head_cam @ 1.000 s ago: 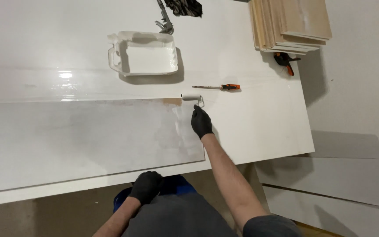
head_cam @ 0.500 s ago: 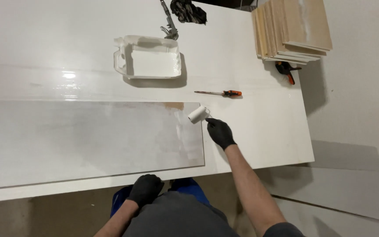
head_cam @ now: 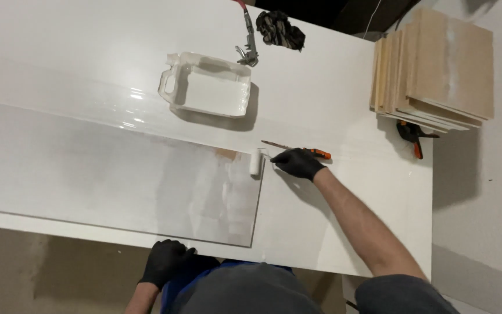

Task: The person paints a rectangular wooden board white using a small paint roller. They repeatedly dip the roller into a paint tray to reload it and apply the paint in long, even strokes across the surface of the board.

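Head view, looking straight down. Nearest the body, the left hand (head_cam: 167, 261) in a black glove rests at the near edge of the white surface (head_cam: 350, 232), its fingers curled together over the rim, clamped on nothing else that can be seen. Just beyond it lies a long flat white panel (head_cam: 88, 180), glossy and unevenly coated, with a patchy area near its right end.

At the far right corner of that panel stands the small paint roller (head_cam: 255, 161), its white sleeve touching the panel's edge. The right hand (head_cam: 298, 163), also black-gloved, reaches out on a bare forearm and has its fingers closed around the roller's handle, just to the right of the sleeve.

Touching or just behind that hand lies a screwdriver (head_cam: 297, 149) with an orange handle, its shaft pointing left. Farther out, a white paint tray (head_cam: 207, 92) sits on the surface, well apart from the roller. Beyond the tray lie a metal clamp (head_cam: 247, 40) and a dark crumpled rag (head_cam: 280, 29) near the far edge.

At the far right a stack of pale wooden boards (head_cam: 437, 64) rests on the surface's corner, with a small black and orange spring clamp (head_cam: 412, 134) just beside its near edge.
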